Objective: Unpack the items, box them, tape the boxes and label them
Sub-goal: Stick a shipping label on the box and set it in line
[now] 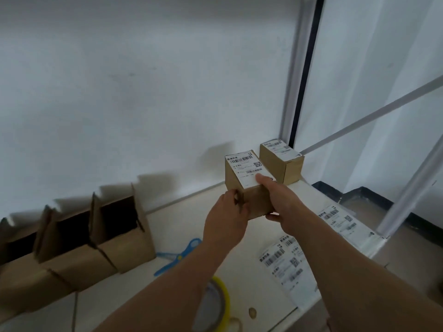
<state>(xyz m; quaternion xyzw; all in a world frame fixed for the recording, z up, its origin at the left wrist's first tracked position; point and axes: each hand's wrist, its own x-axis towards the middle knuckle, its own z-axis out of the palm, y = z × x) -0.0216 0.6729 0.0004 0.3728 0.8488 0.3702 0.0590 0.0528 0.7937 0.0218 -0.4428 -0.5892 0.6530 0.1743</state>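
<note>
1. We hold a small cardboard box [254, 200] up above the counter [191, 224], tilted, with both hands.
2. Our left hand [225, 221] grips its left near edge, fingers curled round the corner.
3. Our right hand [279, 200] clasps the right side, with the thumb pressing on the shipping label [247, 168] stuck across the box's top and the fingers wrapped underneath.
4. A second labelled box [282, 164] stands on the counter's far right corner, just behind the held one, against the wall.
5. Along the left, a row of open cardboard boxes [119, 238] sits with flaps raised.
6. Blue scissors [178, 256] lie on the counter near the open boxes, below our left forearm.
7. A yellow-rimmed tape roll [221, 305] lies near the front edge, partly hidden by our left arm.
8. Loose label sheets [285, 264] lie spread on the counter's right side, beside our right forearm.
</note>
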